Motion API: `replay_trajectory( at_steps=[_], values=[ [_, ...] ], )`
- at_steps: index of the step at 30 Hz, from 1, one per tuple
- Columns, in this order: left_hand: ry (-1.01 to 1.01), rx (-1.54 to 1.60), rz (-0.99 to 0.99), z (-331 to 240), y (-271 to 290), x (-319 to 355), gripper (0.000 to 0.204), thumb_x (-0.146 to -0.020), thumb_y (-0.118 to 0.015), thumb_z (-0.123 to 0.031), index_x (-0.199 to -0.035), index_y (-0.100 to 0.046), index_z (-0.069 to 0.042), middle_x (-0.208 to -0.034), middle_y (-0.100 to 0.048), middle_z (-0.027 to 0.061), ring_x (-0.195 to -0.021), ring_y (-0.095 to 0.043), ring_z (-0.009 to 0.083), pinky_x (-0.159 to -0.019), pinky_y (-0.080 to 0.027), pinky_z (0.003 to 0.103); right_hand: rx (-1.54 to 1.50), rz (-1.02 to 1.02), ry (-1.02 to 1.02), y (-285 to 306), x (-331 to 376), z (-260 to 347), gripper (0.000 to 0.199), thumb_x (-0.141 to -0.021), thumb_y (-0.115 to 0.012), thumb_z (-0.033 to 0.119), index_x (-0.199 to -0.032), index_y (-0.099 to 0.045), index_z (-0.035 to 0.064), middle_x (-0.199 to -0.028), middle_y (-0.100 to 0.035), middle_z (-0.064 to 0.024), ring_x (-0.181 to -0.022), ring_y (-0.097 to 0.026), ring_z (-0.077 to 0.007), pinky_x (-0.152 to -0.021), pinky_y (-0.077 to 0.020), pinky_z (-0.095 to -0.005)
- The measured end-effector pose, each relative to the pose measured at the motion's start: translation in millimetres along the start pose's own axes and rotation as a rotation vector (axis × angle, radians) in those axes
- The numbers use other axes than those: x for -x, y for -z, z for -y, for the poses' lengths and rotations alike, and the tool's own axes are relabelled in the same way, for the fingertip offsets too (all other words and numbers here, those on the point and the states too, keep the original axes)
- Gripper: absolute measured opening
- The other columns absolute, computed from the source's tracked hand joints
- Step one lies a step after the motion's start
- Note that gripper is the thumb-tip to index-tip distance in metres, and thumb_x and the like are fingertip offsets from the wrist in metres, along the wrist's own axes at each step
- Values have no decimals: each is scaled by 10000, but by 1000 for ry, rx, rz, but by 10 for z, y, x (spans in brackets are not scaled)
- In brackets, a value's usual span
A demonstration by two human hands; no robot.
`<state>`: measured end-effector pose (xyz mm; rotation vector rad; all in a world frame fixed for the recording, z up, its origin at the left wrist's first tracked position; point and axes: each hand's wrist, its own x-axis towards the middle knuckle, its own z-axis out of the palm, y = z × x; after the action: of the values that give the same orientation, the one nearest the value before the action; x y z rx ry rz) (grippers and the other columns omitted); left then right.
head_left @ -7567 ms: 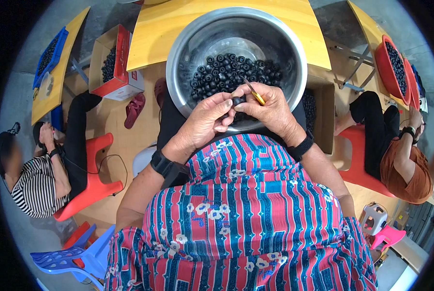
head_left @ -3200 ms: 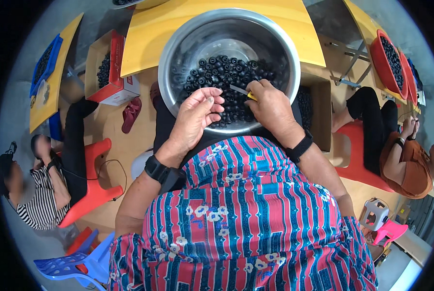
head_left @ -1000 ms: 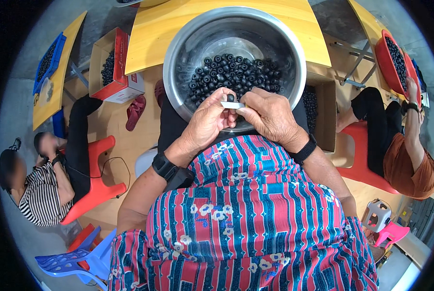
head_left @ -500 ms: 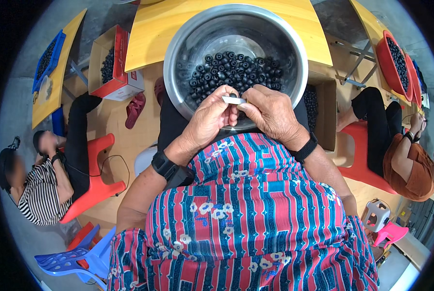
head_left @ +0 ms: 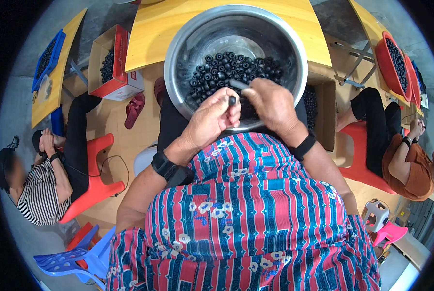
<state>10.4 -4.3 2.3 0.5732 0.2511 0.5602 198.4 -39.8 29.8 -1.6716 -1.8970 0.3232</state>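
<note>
A large steel bowl (head_left: 294, 53) rests against my lap and holds a heap of small black round parts (head_left: 222, 68). My left hand (head_left: 212, 119) is at the bowl's near rim, pinching one small black part (head_left: 232, 100) between thumb and fingers. My right hand (head_left: 270, 104) is beside it, fingers closed around a thin grey rod-like tool (head_left: 239, 84) whose tip points left over the heap. The two hands sit a little apart. A black band is on each wrist.
A yellow table (head_left: 149, 34) stands behind the bowl. A red-and-brown box (head_left: 112, 65) of black parts is on the left, another cardboard box (head_left: 323, 104) on the right. People sit on red stools (head_left: 98, 182) at both sides. A red basin (head_left: 389, 63) is far right.
Half a second ago both hands met on a small pale piece at the bowl's rim. Now they have drawn apart: the left holds a black part, the right a thin tool.
</note>
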Motion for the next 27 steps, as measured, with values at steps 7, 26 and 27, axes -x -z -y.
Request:
replay_trajectory(
  at_steps=[7, 26, 27],
  values=[
    [-40, -104, -65, -17, -53, 5, 239, -1028, -424, -327, -1036, -472, -93, -862, -441, 9, -757, -420, 107, -714, -408, 263, -290, -60, -127, -13, 21, -64, 247, -929, -575, 251, -856, -605, 17, -777, -592, -191, -761, -577, -399, -659, -453, -426],
    [-67, -556, -79, 11, 69, -17, 289, -1024, -440, -347, -1072, -505, -69, -849, -460, -14, -760, -444, 69, -735, -431, 238, -701, 170, -190, -47, 26, 12, 294, -837, -742, 261, -774, -595, 15, -648, -514, -7, -645, -448, -69, -566, -390, -265],
    [-66, -554, -78, 9, 70, -19, 289, -1024, -440, -347, -1072, -505, -69, -849, -460, -14, -760, -444, 69, -735, -431, 238, -700, 198, -191, -30, 21, 12, 289, -848, -732, 259, -775, -597, 14, -652, -520, 0, -650, -452, -65, -572, -394, -260]
  ],
)
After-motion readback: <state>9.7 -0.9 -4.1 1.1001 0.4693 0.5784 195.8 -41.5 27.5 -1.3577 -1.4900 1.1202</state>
